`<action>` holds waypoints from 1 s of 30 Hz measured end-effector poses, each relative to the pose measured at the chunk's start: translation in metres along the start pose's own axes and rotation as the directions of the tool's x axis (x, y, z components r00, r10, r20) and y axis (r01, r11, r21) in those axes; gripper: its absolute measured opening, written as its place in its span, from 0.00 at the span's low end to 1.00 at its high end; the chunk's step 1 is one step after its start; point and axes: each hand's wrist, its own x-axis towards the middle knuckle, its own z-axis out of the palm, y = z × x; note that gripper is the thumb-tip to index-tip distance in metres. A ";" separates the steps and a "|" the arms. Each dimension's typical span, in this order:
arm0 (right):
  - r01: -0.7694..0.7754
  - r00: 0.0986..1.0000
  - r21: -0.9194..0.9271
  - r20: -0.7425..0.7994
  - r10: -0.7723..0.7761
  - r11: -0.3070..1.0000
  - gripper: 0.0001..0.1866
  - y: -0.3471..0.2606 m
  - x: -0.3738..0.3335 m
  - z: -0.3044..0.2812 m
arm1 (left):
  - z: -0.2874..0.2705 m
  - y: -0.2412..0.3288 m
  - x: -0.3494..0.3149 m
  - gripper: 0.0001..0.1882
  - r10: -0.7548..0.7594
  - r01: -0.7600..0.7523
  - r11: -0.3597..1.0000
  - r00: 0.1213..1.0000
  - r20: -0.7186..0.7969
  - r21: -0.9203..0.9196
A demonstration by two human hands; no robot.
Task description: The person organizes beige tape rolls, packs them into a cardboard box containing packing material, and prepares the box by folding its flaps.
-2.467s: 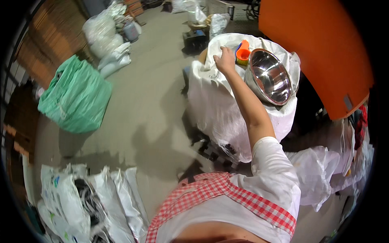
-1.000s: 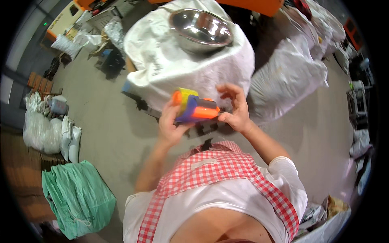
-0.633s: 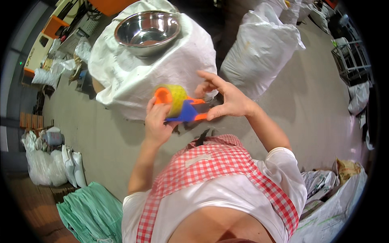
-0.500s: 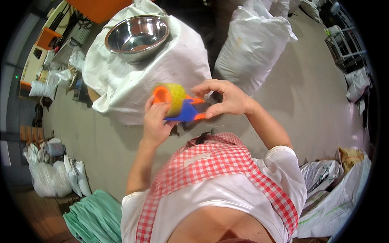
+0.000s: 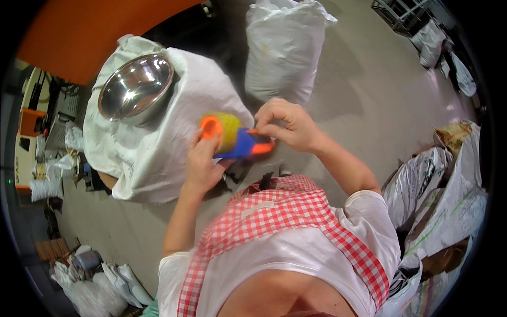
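Note:
My left hand [image 5: 200,161] grips a tape dispenser [image 5: 244,145] with a blue body, orange hub and orange front parts. A yellow roll of packing tape [image 5: 229,131] sits on it. At the dispenser's front end, my right hand [image 5: 288,124] has thumb and fingers pinched together beside an upper orange part. Whatever lies in that pinch, perhaps the tape's end, is too small to make out. Beyond the dispenser, a shiny steel bowl [image 5: 136,87] rests on a white cloth-like cover [image 5: 185,87], somewhat left of my hands.
A full white sack [image 5: 285,53] stands on the floor ahead. More sacks [image 5: 443,195] lean at the right, and plastic bags [image 5: 97,285] lie at the lower left. An orange panel [image 5: 105,31] rises behind the covered stand. Farther right is a metal rack [image 5: 401,13].
My right hand's fingers have gone from spread around the dispenser's front to pinched at its upper orange part. The view has turned, shifting the bowl and sack leftward in the picture.

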 end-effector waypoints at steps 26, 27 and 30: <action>-0.369 0.845 -0.486 -0.530 0.068 0.792 0.04 0.135 -0.103 -0.401 | 0.293 0.196 0.299 0.40 0.291 -0.263 0.929 0.954 0.075 -0.262; -0.387 0.831 -0.484 -0.552 0.070 0.785 0.04 0.143 -0.105 -0.417 | 0.305 0.201 0.313 0.40 0.299 -0.269 0.926 0.951 0.081 -0.265; -0.427 0.783 -0.487 -0.621 0.042 0.762 0.04 0.170 -0.105 -0.463 | 0.337 0.213 0.361 0.41 0.332 -0.296 0.916 0.938 0.098 -0.270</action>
